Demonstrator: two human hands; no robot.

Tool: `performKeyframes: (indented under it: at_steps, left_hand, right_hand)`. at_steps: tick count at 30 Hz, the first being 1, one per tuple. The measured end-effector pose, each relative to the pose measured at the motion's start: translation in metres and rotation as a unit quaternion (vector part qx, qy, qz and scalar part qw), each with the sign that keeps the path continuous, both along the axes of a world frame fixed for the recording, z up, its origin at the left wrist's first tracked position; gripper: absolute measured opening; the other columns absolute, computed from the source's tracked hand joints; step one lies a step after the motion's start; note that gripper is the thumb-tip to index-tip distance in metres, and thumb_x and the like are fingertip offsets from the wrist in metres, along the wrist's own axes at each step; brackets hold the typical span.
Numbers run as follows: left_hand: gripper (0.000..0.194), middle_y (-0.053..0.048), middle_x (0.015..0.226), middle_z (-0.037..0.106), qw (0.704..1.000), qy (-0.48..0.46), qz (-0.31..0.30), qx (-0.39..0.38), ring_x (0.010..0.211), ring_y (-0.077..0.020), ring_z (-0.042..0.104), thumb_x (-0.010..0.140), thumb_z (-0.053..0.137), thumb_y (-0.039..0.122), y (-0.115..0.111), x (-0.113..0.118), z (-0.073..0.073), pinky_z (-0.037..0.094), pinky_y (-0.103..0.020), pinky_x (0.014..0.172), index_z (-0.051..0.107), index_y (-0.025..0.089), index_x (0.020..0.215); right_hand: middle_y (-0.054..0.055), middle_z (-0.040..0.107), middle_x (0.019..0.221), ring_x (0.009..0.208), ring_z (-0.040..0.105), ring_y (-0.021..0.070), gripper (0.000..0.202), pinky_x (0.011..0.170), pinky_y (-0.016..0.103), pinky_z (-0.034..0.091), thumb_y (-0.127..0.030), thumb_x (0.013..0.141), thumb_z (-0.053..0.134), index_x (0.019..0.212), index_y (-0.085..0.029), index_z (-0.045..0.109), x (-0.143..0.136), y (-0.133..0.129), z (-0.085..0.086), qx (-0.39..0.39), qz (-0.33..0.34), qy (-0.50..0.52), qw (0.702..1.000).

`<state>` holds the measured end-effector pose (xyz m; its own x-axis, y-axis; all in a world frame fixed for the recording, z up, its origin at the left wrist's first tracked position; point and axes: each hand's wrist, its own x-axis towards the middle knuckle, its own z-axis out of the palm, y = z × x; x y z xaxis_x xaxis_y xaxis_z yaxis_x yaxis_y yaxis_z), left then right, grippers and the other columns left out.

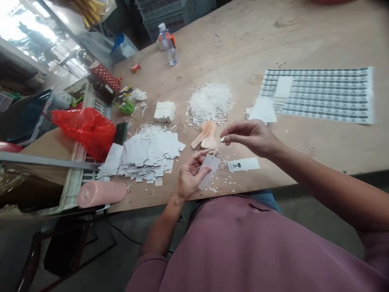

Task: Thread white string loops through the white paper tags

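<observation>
My left hand (192, 177) holds a white card (210, 169) with a small hole near its top edge, thumb across its face. To the right and higher, my right hand (253, 137) pinches a tiny white piece (223, 139) between thumb and fingertips. Small white scraps (225, 160) lie scattered on the wooden table (234, 48) around the card. Just beyond the hands are orange-tinted paper pieces (208, 134) and a heap of white strings (210, 103). A printed white tag (244, 164) lies below my right hand. A large pile of white tags (148, 152) is left of my left hand.
A printed sheet (328, 95) with white cards on it lies at the right. At the back stands a clear bottle (172, 50). On the left are a white block (164, 111), a red plastic bag (86, 127) and a pink roll (102, 193) by the table edge.
</observation>
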<state>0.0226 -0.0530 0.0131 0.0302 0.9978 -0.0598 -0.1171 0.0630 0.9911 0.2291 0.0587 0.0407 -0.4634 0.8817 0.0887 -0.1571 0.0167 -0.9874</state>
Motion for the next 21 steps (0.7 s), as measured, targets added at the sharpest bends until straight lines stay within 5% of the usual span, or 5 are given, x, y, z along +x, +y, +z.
performKeyframes:
  at_steps: [7, 12, 16, 19, 21]
  left_hand:
    - [0.046, -0.010, 0.123, 0.069, 0.978, 0.069, 0.187, 0.059, 0.113, -0.0171, 0.065, 0.085, 0.073, 0.032, 0.012, -0.085, 0.002, 0.048, -0.028, 0.101, 0.068, 0.019, 0.129]
    - [0.039, -0.012, 0.109, 0.065, 0.892, 0.280, 0.347, 0.072, 0.097, -0.0188, 0.065, 0.088, 0.059, 0.016, 0.052, -0.163, -0.001, 0.050, -0.033, 0.096, 0.069, 0.011, 0.125]
    - [0.042, -0.016, 0.112, 0.061, 0.795, 0.474, 0.380, -0.003, 0.115, -0.0276, 0.058, 0.080, 0.056, 0.001, 0.069, -0.189, -0.015, 0.040, -0.044, 0.111, 0.072, 0.010, 0.117]
    - [0.042, -0.018, 0.131, 0.055, 0.733, 0.561, 0.386, 0.019, 0.126, -0.0333, 0.048, 0.082, 0.061, 0.007, 0.070, -0.187, -0.019, 0.033, -0.053, 0.115, 0.070, 0.015, 0.122]
    - [0.041, -0.018, 0.137, 0.052, 0.723, 0.565, 0.390, 0.078, 0.128, -0.0337, 0.046, 0.084, 0.063, 0.012, 0.069, -0.177, -0.018, 0.034, -0.053, 0.114, 0.069, 0.016, 0.125]
  right_hand:
    - [0.005, 0.075, 0.077, 0.069, 0.068, 0.0151, 0.017, 0.072, 0.034, 0.058, -0.031, 0.076, 0.083, 0.084, -0.016, 0.080, -0.127, 0.075, 0.002, 0.106, 0.092, -0.048, 0.989]
    - [0.012, 0.076, 0.104, 0.076, 0.068, 0.0175, 0.022, 0.080, 0.038, 0.055, -0.008, 0.079, 0.072, 0.099, -0.013, 0.080, -0.220, 0.114, 0.023, 0.292, 0.029, -0.185, 0.938]
    - [0.012, 0.075, 0.104, 0.085, 0.069, 0.0221, 0.019, 0.080, 0.037, 0.051, -0.014, 0.088, 0.063, 0.099, -0.015, 0.078, -0.181, 0.123, 0.019, 0.392, -0.023, -0.364, 0.845]
    - [0.012, 0.073, 0.078, 0.080, 0.067, 0.0254, 0.027, 0.071, 0.036, 0.047, -0.032, 0.093, 0.063, 0.074, -0.015, 0.075, -0.119, 0.113, 0.000, 0.358, -0.016, -0.525, 0.771]
    - [0.015, 0.071, 0.070, 0.074, 0.066, 0.0290, 0.037, 0.065, 0.037, 0.046, -0.047, 0.083, 0.075, 0.067, -0.014, 0.073, -0.090, 0.101, -0.016, 0.308, -0.024, -0.589, 0.747]
